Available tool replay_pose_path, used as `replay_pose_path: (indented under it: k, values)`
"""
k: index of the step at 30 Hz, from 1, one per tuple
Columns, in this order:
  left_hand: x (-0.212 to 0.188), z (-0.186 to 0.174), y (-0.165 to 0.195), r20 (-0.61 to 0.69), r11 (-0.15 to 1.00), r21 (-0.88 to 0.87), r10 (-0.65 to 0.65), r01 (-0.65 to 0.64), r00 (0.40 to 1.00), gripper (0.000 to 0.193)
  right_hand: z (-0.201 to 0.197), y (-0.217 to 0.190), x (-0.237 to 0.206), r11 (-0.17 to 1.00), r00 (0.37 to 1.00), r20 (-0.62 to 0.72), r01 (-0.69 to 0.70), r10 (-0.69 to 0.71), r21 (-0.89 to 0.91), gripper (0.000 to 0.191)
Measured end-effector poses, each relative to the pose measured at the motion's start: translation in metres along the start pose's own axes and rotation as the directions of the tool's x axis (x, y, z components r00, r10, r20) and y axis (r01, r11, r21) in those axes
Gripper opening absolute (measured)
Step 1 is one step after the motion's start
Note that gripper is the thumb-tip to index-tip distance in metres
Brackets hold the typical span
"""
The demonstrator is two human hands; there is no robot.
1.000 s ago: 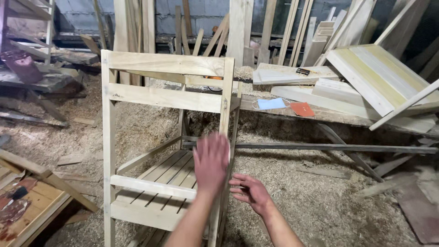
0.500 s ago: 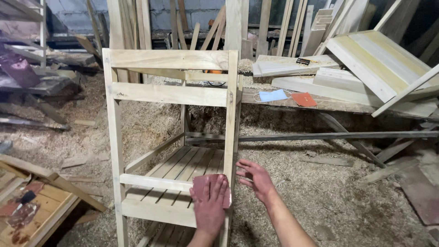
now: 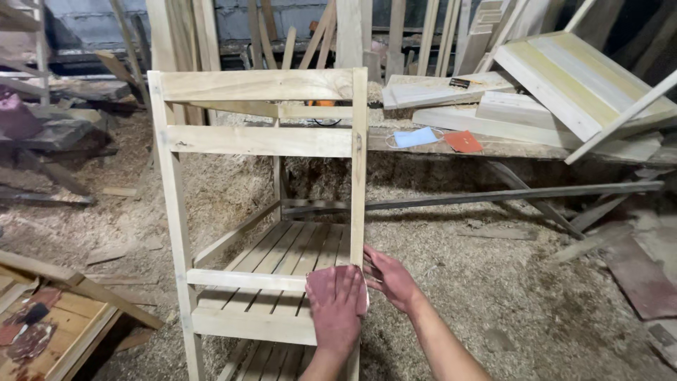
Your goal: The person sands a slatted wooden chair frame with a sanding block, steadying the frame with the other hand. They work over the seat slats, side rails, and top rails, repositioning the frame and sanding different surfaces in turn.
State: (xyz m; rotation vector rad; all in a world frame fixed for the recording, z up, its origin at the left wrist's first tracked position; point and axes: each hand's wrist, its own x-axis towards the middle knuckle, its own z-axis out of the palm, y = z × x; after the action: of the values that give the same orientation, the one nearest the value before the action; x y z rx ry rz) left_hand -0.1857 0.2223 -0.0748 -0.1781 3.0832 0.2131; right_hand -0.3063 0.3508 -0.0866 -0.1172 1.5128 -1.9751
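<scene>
A bare wooden shelf rack with slatted shelves stands on the sawdust floor in front of me. My left hand lies flat on the lower part of the rack's front right post, pressing a reddish-brown sheet of sandpaper against it. Most of the sheet is hidden under the palm. My right hand is just to the right, its spread fingertips touching the side of the same post and holding nothing.
A long plank bench behind the rack carries boards, a pale blue face mask and an orange-red sheet. Panels and planks lean at the back and right. A wooden frame lies at the lower left.
My left hand dropped from mid-air down onto the lower right post with the sandpaper. My right hand rose to touch the post's side.
</scene>
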Motion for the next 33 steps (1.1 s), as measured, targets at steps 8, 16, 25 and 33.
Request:
replay_pose_path:
  k: [8,16,25,33]
  values:
    - [0.092,-0.057,0.012,-0.496,0.994,0.067,0.111,-0.089,0.862,0.063,-0.002,0.001,-0.001,0.997,1.000,0.025,0.007,-0.009,0.074,0.042]
    - [0.023,-0.008,-0.003,-0.041,0.987,0.127,0.105,-0.099,0.994,0.069,-0.003,-0.007,-0.019,0.980,1.000,-0.002,0.007,-0.007,-0.200,0.048]
    - [0.012,-0.101,0.062,-0.423,0.827,-0.326,0.305,-0.457,0.854,0.041,-0.004,-0.001,-0.017,0.165,0.975,-0.139,-0.110,-0.173,-0.980,0.042]
    - [0.012,-0.089,0.031,-0.091,0.968,-0.185,0.153,-0.168,0.984,0.040,-0.018,0.003,-0.010,0.169,0.997,-0.056,-0.047,-0.047,-0.984,0.038]
